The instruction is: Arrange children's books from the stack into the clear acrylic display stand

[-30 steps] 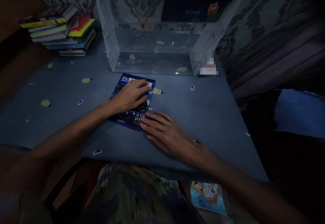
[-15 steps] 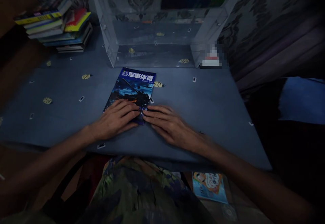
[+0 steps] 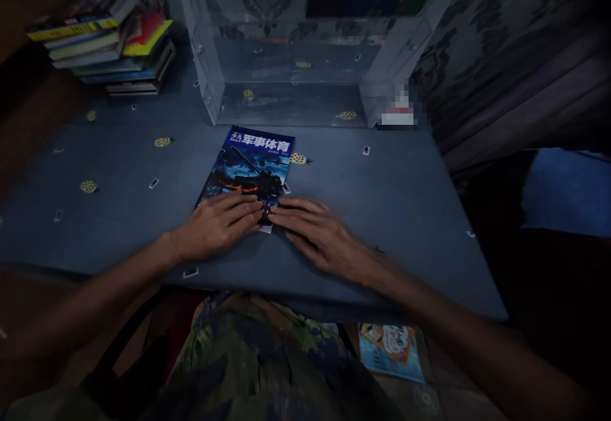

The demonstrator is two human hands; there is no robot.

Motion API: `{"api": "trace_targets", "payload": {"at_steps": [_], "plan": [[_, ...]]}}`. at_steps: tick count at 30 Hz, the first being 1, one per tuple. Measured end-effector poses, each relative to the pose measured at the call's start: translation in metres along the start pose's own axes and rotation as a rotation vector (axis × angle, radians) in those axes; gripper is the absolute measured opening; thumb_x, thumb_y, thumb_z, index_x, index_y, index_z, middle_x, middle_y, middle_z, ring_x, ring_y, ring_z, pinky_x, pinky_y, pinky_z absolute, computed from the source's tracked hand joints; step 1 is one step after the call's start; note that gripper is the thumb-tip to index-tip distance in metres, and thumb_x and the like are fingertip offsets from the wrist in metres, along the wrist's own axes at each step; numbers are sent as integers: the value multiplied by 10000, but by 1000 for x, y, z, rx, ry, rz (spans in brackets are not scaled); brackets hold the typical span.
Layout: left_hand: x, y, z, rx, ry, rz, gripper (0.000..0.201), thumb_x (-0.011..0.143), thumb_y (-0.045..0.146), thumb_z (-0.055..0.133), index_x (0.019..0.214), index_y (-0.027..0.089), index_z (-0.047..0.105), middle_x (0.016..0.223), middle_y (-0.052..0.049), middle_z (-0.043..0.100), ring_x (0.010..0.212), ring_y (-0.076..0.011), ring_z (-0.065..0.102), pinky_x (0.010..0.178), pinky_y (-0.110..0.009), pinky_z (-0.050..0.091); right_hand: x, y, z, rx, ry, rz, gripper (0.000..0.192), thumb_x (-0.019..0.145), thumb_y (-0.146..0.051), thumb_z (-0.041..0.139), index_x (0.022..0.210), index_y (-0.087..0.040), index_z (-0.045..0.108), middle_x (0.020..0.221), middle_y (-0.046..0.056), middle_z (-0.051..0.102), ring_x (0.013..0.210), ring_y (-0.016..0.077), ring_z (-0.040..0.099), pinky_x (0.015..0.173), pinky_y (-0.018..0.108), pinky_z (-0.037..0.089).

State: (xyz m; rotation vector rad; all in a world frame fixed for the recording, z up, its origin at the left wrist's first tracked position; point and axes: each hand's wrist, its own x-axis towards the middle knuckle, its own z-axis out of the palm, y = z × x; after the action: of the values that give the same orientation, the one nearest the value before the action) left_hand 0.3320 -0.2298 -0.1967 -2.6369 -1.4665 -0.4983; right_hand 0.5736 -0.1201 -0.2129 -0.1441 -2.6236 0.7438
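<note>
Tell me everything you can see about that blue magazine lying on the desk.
The blue magazine is thin and glossy, closed, lying flat and face up on the blue patterned table cover, slightly skewed. Its cover shows large white characters along the top and a dark tank scene with orange glow below. It sits just in front of a clear acrylic stand. The left hand rests flat on its near edge; the right hand fingertips touch its near right corner.

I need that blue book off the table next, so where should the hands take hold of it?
Probably the near right corner of the blue book, coming from the person's side. It lies flat and closed on the table, and that corner looks slightly lifted where the left hand and right hand fingertips meet. The far edge sits close to the clear case.
</note>
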Motion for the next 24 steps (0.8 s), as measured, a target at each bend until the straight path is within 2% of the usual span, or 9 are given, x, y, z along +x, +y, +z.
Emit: {"api": "trace_targets", "payload": {"at_steps": [5,11,14,17,21,24], "plan": [[-1,0,1,-26,-14,-40,229,1000,325,556,1125,199,702,1194,-74,750,1169,-237,686,1024,-427,575,-1,2,2,-49,-32,-8,352,1016,-198,455,1305,-239,652,1372,64,664,1389,230,495,1100,509,481],[2,-2,-5,-87,30,-35,267,989,363,568,1141,184,696,1178,-94,747,1134,-241,686,1033,-428,554,-1,0,1,-148,-48,-57,338,1000,-172,471,1244,-231,697,1370,90,663,1366,262,520,1068,529,492],[5,-12,-7,-153,22,-124,295,1009,351,525,1199,176,667,1215,-118,717,1172,-239,656,1027,-423,540,0,-2,-1,-137,-33,-46,313,994,-190,499,1225,-236,704,1346,78,679,1354,258,529,1073,521,489],[8,-31,-4,-132,15,-240,360,1020,386,486,1280,173,617,1299,-138,661,1230,-261,611,1053,-470,505,4,-5,-2,-129,-7,12,301,1002,-286,526,1235,-201,696,1328,101,687,1339,269,539,1082,532,479],[13,-56,5,-84,34,-399,423,1006,405,484,1335,159,581,1404,-165,575,1302,-297,546,1089,-511,462,20,-3,-1,-222,-2,167,426,992,-408,548,1332,-167,636,1429,169,599,1349,325,522,1079,587,462],[16,-63,15,-29,66,-552,463,978,395,518,1359,135,560,1454,-197,517,1328,-326,517,1102,-533,438,37,2,3,-285,20,287,518,974,-482,556,1374,-157,603,1495,215,517,1386,365,481,1095,626,431]]}}
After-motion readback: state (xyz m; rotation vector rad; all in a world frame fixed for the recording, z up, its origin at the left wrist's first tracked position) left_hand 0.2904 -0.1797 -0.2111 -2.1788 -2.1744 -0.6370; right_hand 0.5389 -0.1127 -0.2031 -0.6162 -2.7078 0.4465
